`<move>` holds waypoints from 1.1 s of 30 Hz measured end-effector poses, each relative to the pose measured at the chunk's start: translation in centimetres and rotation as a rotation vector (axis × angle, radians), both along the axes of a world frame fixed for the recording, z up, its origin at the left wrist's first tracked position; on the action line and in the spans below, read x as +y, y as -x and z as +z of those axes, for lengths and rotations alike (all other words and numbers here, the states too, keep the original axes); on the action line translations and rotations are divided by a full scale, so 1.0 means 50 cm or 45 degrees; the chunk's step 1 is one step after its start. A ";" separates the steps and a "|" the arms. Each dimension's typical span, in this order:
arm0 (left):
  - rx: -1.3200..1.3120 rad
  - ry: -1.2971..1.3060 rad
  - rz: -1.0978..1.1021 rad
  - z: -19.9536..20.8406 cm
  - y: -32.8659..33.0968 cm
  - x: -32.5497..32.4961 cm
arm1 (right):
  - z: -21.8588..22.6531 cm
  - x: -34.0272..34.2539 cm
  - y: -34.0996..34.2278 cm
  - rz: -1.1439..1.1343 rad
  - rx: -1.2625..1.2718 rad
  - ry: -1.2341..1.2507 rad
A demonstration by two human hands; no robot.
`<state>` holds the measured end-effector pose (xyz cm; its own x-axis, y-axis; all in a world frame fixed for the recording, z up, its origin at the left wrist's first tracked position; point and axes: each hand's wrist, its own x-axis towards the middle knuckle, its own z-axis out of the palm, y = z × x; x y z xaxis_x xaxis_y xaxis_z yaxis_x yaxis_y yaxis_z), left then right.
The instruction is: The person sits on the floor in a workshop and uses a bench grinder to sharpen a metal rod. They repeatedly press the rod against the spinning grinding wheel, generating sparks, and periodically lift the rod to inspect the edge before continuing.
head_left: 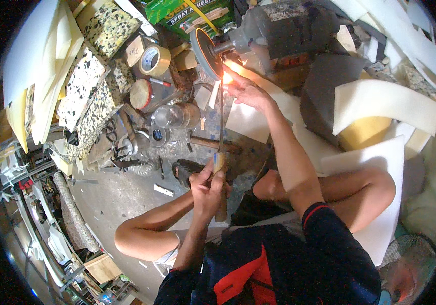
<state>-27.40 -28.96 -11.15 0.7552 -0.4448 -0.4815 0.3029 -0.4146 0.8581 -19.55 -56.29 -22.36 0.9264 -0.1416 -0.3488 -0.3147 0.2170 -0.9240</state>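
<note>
In the head view, a grey concrete floor is spreading under the seated person, with speckled foam blocks and a tape roll crowding its upper left, and white foam sheets piling up on the right. A hammer is lying near a clear jar. The long-bladed knife is running upright across the middle, its far end meeting the grinding wheel amid an orange glow. The left hand is closing firmly around its handle; the right hand is reaching to the far end with fingers partly bent, but glare is hiding whether they are pinching the blade. The upper edge is cutting off a green box, and shadow is blurring the grinder's motor.
</note>
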 end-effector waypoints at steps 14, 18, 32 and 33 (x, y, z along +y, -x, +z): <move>-0.070 -0.098 0.006 0.052 0.092 0.061 | 0.013 0.068 0.064 -0.024 -0.082 0.105; 0.051 -0.220 0.057 0.087 0.121 0.089 | 0.011 0.104 0.107 -0.026 -0.220 0.119; -0.038 -0.029 -0.047 -0.055 -0.075 -0.154 | -0.066 -0.030 0.020 -0.153 0.048 -0.152; 0.003 -0.080 -0.020 -0.056 -0.096 -0.177 | -0.066 -0.036 0.006 -0.140 0.044 -0.122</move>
<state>-22.60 -37.79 -13.94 0.7473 -0.4254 -0.5105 0.2978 -0.4724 0.8295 -19.83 -58.08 -25.68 0.8943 -0.2061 -0.3971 -0.3156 0.3385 -0.8865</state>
